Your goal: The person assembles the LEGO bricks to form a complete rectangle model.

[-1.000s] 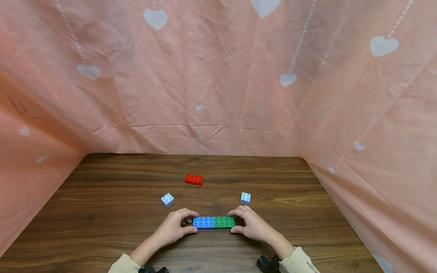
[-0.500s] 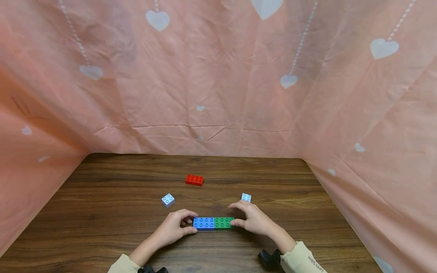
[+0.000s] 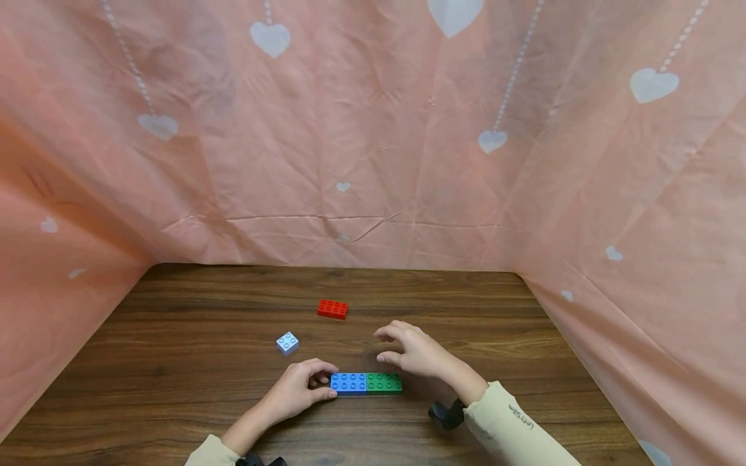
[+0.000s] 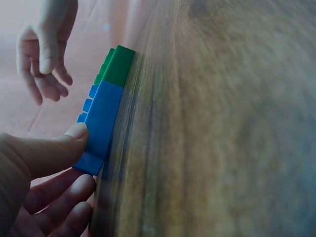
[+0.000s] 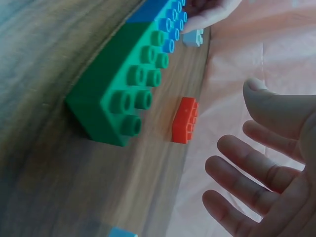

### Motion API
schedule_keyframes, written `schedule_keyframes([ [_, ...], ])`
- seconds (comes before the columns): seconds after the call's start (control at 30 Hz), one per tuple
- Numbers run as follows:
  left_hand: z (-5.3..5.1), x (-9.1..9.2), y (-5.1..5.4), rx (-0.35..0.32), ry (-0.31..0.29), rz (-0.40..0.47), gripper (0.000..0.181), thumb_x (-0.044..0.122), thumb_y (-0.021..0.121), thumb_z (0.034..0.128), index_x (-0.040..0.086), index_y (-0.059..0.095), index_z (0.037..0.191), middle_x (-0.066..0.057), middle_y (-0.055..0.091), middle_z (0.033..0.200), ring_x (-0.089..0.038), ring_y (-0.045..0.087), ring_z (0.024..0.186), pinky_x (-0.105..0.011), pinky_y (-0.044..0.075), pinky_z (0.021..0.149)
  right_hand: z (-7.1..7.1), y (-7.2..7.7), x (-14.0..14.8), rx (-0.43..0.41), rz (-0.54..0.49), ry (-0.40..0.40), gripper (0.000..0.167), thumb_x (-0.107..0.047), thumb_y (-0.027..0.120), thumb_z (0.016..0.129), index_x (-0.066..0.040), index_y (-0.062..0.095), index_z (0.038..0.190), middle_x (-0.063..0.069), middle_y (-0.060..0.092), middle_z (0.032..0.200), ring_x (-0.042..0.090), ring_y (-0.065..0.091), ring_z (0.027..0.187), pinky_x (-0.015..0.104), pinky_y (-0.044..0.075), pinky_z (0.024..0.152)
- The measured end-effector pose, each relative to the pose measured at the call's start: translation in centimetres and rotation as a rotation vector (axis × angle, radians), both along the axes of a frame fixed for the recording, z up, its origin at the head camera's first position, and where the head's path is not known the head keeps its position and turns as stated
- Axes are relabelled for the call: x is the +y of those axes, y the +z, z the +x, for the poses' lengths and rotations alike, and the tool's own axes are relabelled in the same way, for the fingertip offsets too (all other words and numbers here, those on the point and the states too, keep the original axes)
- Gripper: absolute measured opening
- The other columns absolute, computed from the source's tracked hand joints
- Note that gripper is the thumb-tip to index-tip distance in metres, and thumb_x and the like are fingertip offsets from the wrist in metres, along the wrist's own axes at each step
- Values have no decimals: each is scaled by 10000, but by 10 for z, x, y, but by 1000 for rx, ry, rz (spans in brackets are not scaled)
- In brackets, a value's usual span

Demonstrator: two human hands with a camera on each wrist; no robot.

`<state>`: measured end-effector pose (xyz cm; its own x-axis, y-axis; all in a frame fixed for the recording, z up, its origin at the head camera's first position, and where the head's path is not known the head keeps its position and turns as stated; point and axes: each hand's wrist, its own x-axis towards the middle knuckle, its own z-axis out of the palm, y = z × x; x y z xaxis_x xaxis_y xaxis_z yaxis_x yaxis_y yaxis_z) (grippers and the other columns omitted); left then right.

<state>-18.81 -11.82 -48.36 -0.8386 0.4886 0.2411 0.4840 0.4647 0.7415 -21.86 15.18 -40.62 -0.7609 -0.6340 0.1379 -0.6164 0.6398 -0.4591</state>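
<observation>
Blue brick (image 3: 348, 383): pinched at its left end by thumb and fingers of the left hand (image 3: 300, 388), well in from the far edge of the worktop (image 3: 484, 304).
Green brick (image 3: 384, 383): set end to end against the blue brick.
Right hand (image 3: 416, 353): raised, fingers parted and bent, nothing gripped; a reach for another piece seems the step in hand.
Red brick (image 3: 333, 309): set nearest the far edge, untouched; if chosen next, its sides should be grasped.
White block (image 3: 287, 343): set just beyond the left hand.

A blue brick (image 3: 348, 384) and green brick (image 3: 384, 384) touch end to end, studs up, on the tabletop (image 3: 361, 430).
</observation>
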Motion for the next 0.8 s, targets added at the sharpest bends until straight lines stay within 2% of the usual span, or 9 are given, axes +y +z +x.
schedule_keyframes([
  [0.27, -1, -1, 1, -23, 16, -7, 291, 216, 761, 777, 102, 672, 1030, 50, 616, 932, -59, 560, 781, -230, 460, 652, -12, 7, -13, -37, -35, 12, 348, -245, 666, 868, -76, 604, 1167, 96, 599, 1094, 210, 567, 1008, 383, 463, 850],
  [0.47, -2, -2, 2, -41, 14, 4, 324, 236, 767, 770, 79, 664, 1034, 35, 607, 900, -78, 557, 768, -228, 457, 619, -20, 11, -23, -25, -31, 34, 329, -241, 667, 869, -68, 611, 1143, 80, 605, 1065, 178, 573, 978, 349, 470, 840],
  [0.63, -3, 0, 2, -67, 10, 21, 340, 216, 774, 763, 63, 660, 1044, 17, 607, 899, -73, 554, 747, -222, 450, 590, -27, 13, -29, -61, -35, 21, 333, -232, 658, 876, -57, 604, 1155, 115, 601, 1081, 217, 577, 998, 363, 469, 849],
  [0.8, -3, 0, 1, -85, 0, 45, 348, 206, 776, 760, 46, 655, 1045, 3, 601, 905, -62, 558, 735, -225, 461, 595, -35, 13, -36, -74, -43, 16, 308, -225, 654, 880, -58, 615, 1136, 83, 606, 1036, 234, 580, 978, 374, 469, 828],
])
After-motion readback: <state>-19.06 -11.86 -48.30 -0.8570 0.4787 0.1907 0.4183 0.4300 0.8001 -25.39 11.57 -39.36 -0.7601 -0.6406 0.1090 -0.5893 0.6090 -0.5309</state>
